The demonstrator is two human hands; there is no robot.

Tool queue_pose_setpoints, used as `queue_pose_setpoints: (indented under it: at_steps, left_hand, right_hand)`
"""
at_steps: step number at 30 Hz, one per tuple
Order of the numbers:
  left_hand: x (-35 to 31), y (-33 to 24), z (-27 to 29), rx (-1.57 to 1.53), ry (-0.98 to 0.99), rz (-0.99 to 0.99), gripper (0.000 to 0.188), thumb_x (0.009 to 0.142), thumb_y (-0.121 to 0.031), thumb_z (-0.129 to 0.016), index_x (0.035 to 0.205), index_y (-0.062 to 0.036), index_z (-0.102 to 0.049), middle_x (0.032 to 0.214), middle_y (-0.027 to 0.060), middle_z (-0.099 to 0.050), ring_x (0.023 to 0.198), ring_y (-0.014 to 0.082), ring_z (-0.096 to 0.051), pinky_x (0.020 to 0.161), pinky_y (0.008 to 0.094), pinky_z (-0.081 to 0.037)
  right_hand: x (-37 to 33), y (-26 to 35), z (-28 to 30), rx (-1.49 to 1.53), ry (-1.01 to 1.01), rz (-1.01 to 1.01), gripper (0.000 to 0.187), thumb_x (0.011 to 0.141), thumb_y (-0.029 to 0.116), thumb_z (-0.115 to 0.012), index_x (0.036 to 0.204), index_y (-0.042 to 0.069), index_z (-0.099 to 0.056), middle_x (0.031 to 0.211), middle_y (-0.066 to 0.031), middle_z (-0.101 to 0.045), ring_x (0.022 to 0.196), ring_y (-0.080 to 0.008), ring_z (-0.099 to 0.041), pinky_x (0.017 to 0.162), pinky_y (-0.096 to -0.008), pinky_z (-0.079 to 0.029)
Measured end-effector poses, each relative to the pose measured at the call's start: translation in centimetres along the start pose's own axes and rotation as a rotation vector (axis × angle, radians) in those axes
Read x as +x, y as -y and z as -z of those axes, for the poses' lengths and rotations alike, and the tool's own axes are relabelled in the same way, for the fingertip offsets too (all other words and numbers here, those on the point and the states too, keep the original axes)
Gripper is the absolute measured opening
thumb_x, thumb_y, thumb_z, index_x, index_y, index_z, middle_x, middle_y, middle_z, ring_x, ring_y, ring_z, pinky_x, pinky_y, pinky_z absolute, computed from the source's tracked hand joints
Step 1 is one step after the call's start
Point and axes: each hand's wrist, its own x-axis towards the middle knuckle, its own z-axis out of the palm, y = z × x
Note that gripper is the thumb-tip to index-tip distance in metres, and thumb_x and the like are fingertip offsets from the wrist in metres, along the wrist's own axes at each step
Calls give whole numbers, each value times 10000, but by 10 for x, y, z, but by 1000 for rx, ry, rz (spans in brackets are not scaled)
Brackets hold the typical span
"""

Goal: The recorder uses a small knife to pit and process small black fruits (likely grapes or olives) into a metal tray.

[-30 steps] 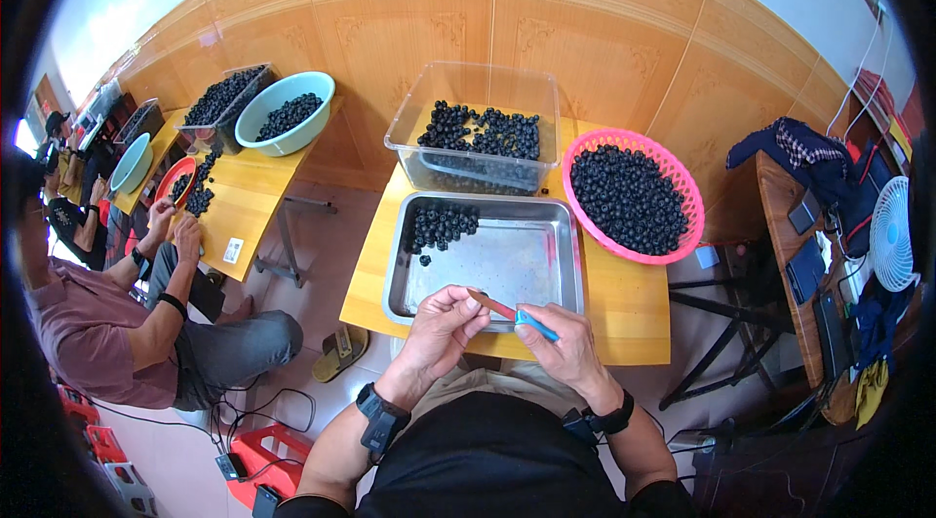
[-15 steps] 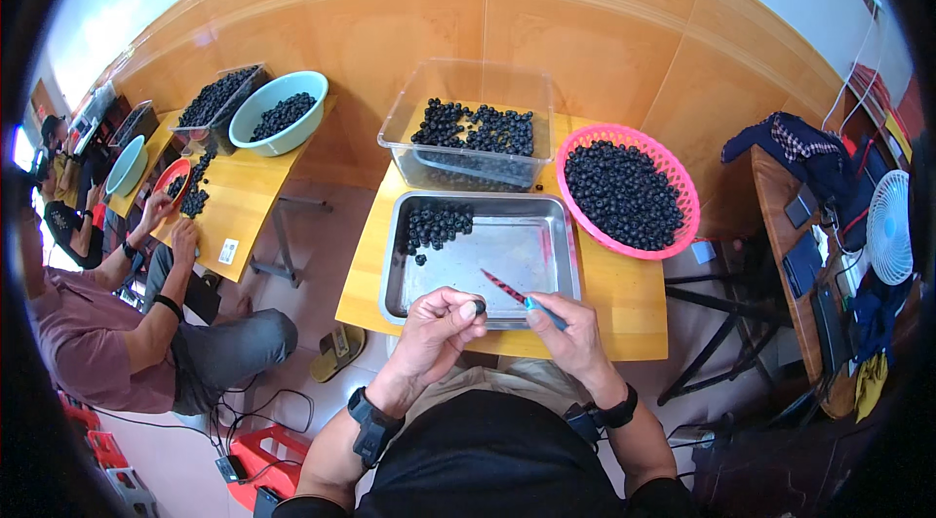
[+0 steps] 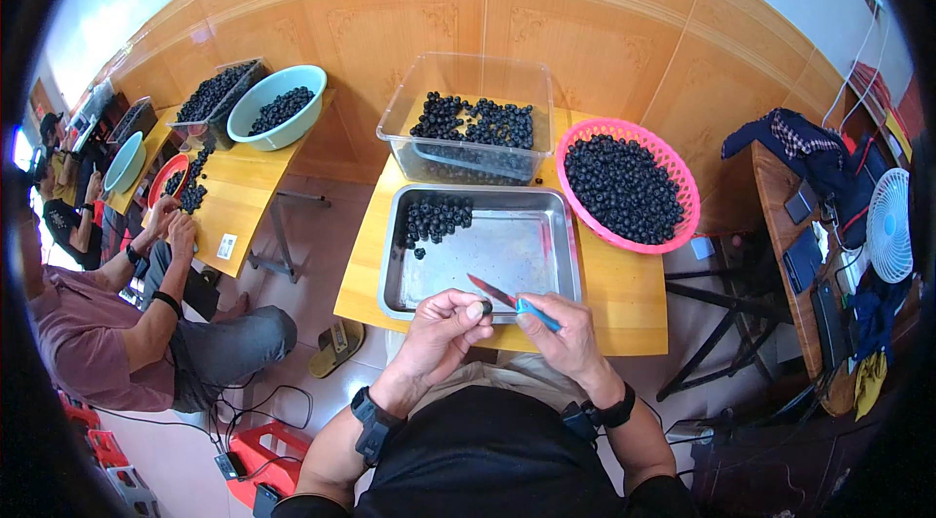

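Observation:
Between the thumb and fingers of my left hand (image 3: 441, 328) is one small, dark, round fruit (image 3: 486, 306). My right hand (image 3: 570, 335) grips the blue handle of a small knife (image 3: 494, 292), whose reddish-stained blade points up and left, just beside the fruit. Both hands are over the near edge of a metal tray (image 3: 531, 225). A cluster of dark round fruits (image 3: 436, 219) lies in the tray's far left corner. Behind the tray is a clear plastic bin (image 3: 468, 167) with more of them. To the right, a pink basket (image 3: 687, 191) is heaped with the same fruit.
The tray, bin and basket share a yellow wooden table (image 3: 624, 308). At left, a person (image 3: 117, 323) works at another table, near a light green bowl (image 3: 310, 118) of fruit. A red stool (image 3: 263, 459) and cables are on the floor. A fan (image 3: 888, 225) stands at right.
My right hand has shifted slightly left, bringing the knife blade closer to the fruit, and the blade's angle has turned a little. My left hand still pinches the fruit.

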Motion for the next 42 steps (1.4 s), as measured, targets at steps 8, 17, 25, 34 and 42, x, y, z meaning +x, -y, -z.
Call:
queue_pose_setpoints:
  at_steps: [8,17,25,34,42]
  left_hand:
    - [0,3,-6,85,4,58,131,974,-24,-696,1104,-11,-688,1026,103,-740,933,169,-734,842,300,-645]
    - [8,-1,-3,344,-58,127,112,965,-84,-736,1050,-18,-705,989,40,-738,876,114,-710,762,267,-607]
    - [48,-51,40,2112,-219,-577,133,867,-91,-689,988,-39,-703,966,162,-688,904,328,-700,730,432,-588]
    - [78,-53,72,2459,-124,-341,90,843,-59,-635,918,-43,-681,940,178,-667,893,360,-692,744,461,-585]
    - [67,-51,51,1996,-20,-324,162,860,-80,-708,1008,-21,-739,977,228,-707,896,354,-717,770,435,-588]
  right_hand:
    - [6,22,-5,71,50,58,336,901,167,-807,1190,14,-729,877,-139,-723,738,-243,-699,662,-344,-535]
    - [9,9,9,-100,-89,29,295,852,93,-826,1116,7,-726,898,-156,-726,793,-257,-719,705,-348,-555]
    - [73,-42,99,-673,-494,-105,357,874,201,-803,1159,4,-721,1023,-237,-736,936,-401,-723,818,-429,-565]
    - [38,-43,71,-462,-452,-207,278,893,179,-779,1114,17,-737,967,-220,-748,902,-360,-748,782,-413,-568]
    - [9,-34,42,-208,-359,-231,245,862,89,-771,1078,-18,-734,871,-198,-744,788,-255,-757,693,-354,-561]
